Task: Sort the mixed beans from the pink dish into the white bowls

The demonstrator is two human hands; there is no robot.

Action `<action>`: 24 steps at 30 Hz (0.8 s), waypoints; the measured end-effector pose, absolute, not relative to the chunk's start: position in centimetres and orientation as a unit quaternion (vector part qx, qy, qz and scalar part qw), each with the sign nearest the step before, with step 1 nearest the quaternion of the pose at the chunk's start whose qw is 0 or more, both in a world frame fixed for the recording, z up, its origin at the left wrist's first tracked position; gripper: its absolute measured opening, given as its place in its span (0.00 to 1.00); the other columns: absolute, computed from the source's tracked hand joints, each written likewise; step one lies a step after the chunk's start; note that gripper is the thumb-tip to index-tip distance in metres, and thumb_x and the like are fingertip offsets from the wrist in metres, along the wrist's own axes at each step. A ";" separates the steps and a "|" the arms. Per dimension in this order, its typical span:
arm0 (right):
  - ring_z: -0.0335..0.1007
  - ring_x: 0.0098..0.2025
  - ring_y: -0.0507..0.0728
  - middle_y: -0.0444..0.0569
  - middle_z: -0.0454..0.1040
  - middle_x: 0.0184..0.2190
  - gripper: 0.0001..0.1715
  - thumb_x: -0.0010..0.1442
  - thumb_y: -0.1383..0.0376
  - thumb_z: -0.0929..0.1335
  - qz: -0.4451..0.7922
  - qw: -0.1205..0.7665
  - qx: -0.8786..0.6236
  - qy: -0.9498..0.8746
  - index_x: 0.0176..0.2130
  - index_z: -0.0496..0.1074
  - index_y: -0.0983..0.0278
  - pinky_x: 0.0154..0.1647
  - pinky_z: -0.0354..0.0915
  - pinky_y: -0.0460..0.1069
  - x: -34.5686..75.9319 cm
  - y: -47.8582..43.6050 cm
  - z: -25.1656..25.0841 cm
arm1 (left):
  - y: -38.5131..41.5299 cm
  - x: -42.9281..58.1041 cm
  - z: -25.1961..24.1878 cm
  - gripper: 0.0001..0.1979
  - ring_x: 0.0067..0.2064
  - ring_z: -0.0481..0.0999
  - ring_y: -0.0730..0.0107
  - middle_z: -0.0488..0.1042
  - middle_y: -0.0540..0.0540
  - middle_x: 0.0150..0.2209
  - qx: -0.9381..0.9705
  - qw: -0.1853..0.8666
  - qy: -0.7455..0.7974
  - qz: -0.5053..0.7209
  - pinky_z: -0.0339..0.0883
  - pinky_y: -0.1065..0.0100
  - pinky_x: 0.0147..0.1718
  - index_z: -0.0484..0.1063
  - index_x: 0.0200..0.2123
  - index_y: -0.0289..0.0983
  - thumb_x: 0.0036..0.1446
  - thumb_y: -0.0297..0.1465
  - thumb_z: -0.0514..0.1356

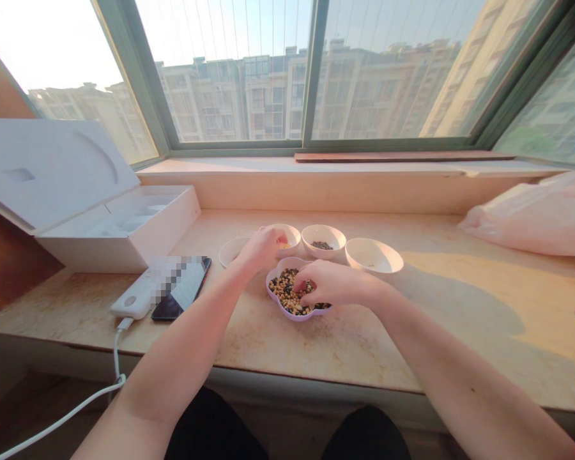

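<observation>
Across the scalloped lilac dish, mixed beans and dark seeds under the right hand's bunched fingers

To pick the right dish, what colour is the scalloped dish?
The dish is pale lilac, best seen in the head view.

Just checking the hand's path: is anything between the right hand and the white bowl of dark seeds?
Nothing visible stands in the way. The right hand is at the mixed beans in the lilac flower-shaped dish, and the white bowl of dark seeds sits just beyond. Only the dish's own rim lies between them.
</observation>
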State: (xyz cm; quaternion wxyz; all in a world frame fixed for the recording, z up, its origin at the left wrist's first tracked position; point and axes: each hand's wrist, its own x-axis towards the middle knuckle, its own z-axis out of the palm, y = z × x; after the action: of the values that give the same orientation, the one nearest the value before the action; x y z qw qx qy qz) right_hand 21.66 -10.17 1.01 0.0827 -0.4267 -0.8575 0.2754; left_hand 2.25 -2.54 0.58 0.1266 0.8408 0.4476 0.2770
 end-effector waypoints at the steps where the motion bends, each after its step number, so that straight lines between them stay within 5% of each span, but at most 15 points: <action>1: 0.63 0.24 0.52 0.45 0.72 0.21 0.06 0.53 0.69 0.73 0.288 0.079 -0.425 -0.855 0.25 0.79 0.63 0.29 0.59 0.50 21.7 -10.1 0.8 | -2.5 2.2 0.5 0.10 0.36 0.75 0.63 0.81 0.44 0.32 0.840 0.130 0.447 0.279 0.66 0.65 0.40 0.79 0.30 0.36 0.57 0.26 0.57; 18: 0.66 0.23 0.53 0.45 0.79 0.26 0.11 0.51 0.73 0.70 0.292 0.107 -0.450 -0.837 0.30 0.83 0.60 0.24 0.54 0.49 21.4 -10.0 0.6 | -1.9 2.1 0.3 0.10 0.31 0.68 0.69 0.75 0.49 0.27 0.843 0.141 0.428 0.295 0.56 0.67 0.33 0.74 0.26 0.35 0.56 0.27 0.55; 24: 0.74 0.33 0.55 0.45 0.81 0.32 0.11 0.53 0.72 0.70 0.293 0.078 -0.448 -0.841 0.33 0.82 0.61 0.30 0.62 0.47 21.5 -9.8 1.9 | -2.5 2.2 0.8 0.09 0.31 0.67 0.71 0.73 0.51 0.26 0.841 0.160 0.421 0.301 0.55 0.67 0.33 0.72 0.25 0.36 0.56 0.24 0.54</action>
State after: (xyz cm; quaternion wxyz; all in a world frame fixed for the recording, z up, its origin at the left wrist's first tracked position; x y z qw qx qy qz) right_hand 21.46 -9.84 1.85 0.0783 -0.4478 -0.8410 0.2933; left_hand 2.21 -2.49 0.83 0.1599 0.8407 0.4210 0.3008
